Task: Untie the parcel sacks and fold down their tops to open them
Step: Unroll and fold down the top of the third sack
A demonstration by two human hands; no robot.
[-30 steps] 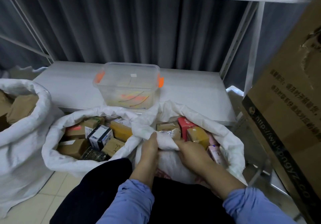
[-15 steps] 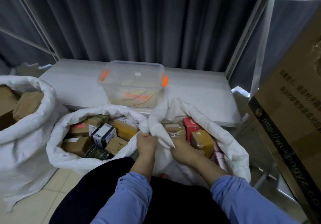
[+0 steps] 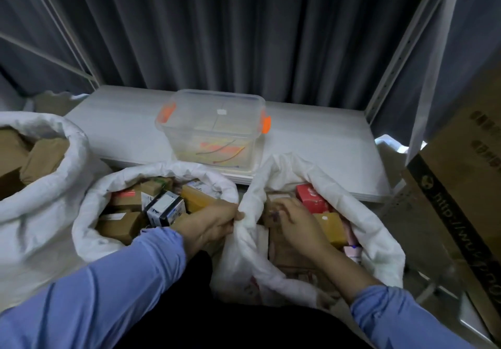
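Three white woven sacks stand open on the floor, full of parcels. The right sack [image 3: 374,240] has an uneven, partly rolled rim. My left hand [image 3: 208,226] grips its left rim from outside, thumb and fingers pinching the fabric. Inside that sack's mouth, my right hand [image 3: 295,221] has curled fingers against the inner side of the same rim, above brown, red and yellow boxes; its grip is blurred. The middle sack [image 3: 89,213] and the left sack [image 3: 67,142] have their tops rolled down.
A clear plastic bin [image 3: 214,129] with orange clips sits on a low white shelf [image 3: 311,145] behind the sacks. A large cardboard box [image 3: 461,191] stands at the right against a metal rack post [image 3: 431,77]. Dark curtain hangs behind.
Both hands moved from the near front rim of the right sack up to its left rim. The right hand went inside the mouth, the left hand stayed outside, and the front fold dropped lower.
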